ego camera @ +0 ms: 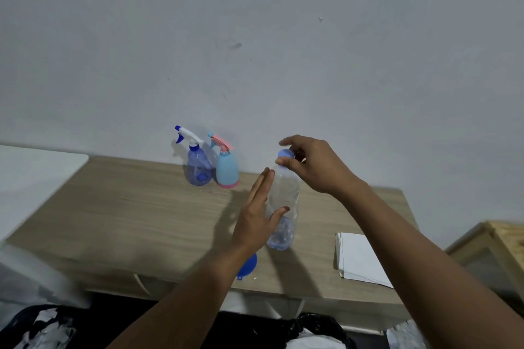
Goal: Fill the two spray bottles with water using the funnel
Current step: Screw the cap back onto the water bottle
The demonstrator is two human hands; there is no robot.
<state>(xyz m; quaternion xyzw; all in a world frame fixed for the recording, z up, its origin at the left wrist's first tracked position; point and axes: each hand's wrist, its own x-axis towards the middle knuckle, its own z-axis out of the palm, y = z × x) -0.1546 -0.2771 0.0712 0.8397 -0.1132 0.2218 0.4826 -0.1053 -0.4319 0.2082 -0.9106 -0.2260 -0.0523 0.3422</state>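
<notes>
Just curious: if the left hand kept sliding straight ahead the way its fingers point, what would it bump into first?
The left hand already rests against the clear water bottle. Its fingers point up-right along the side, so probably the right hand gripping the cap, though depth is unclear.

A room in a home: a wood-grain desk [127,207] against a bare painted wall [255,37], papers [360,258] at right.

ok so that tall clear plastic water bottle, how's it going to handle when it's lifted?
The tall clear plastic water bottle looks thin-walled, so it will probably dent under a firm squeeze. Being tall and narrow, it seems apt to tip if nudged near the blue cap. How full it is can't be told, so weight is uncertain.
</notes>
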